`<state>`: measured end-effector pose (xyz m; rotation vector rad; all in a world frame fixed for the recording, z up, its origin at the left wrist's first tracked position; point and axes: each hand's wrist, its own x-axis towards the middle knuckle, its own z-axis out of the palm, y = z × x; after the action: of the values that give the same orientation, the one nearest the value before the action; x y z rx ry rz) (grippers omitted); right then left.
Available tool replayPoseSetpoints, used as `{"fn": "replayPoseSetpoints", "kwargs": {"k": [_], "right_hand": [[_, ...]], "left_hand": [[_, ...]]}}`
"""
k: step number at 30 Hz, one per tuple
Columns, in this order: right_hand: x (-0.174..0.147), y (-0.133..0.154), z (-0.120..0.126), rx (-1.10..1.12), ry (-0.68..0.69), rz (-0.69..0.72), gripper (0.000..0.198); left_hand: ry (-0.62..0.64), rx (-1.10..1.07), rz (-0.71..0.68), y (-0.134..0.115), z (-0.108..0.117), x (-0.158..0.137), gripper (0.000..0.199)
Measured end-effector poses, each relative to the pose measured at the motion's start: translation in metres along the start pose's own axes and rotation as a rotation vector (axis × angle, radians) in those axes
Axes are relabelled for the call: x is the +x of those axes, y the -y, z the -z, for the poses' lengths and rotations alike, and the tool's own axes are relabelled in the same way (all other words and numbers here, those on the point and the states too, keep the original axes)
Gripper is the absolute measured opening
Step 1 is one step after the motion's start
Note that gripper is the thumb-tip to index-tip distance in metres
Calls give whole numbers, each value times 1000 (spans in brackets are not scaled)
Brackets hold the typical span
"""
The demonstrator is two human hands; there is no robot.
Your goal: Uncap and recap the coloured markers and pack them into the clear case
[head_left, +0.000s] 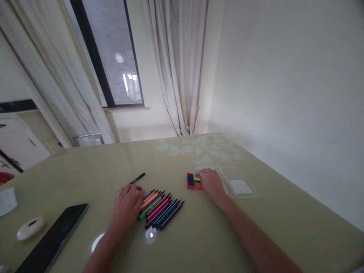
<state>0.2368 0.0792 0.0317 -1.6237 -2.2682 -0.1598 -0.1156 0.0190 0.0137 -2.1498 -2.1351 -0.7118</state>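
Note:
My left hand (126, 204) lies at the left end of a slanted row of colored markers (159, 208). Its bent fingers close at the near end of a blue marker (148, 194), partly hidden by the hand. Just beyond these fingers a thin black pen (138, 178) lies on the table. Farther right, my right hand (210, 182) reaches down to two short columns of colored caps (190, 181). Its fingertips are together on a small blue cap (196, 175) at the top of the right column, and they cover part of it.
An open clear plastic case (247, 196) with a white insert (240, 187) lies beyond my right hand. At left are a black tablet (54, 239), a white oval object (30, 228) and white paper (8, 201). A wall (298, 113) borders the table's right edge.

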Motion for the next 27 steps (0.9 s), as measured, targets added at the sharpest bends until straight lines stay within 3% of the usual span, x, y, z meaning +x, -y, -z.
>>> {"fn": "replayPoseSetpoints", "kwargs": {"k": [2,5,8,13,17,20,23,27], "right_hand": [[1,1,0,-12,19,10,26],[1,0,-1,20,17,4,27],[0,-3,-2,73,7,-13,28],[-4,5,7,186,-47,-46,31],[-14,31,17,345,-160,43,31],[-23,57,20,425,-105,225,40],[-27,72,18,420,-16,328,26],[-23,58,24,442,-6,356,21]], "left_hand": [[-75,37,108,9,2,3,44],[-72,83,271,22,4,6,48],[-54,70,293,33,4,7,44],[-126,-23,228,35,8,9,38],[-166,-349,28,2,8,8,33],[-119,-483,-131,-34,8,-2,34],[-94,-521,-208,-58,11,-10,33],[-64,-527,-216,-50,19,-7,31]]}}
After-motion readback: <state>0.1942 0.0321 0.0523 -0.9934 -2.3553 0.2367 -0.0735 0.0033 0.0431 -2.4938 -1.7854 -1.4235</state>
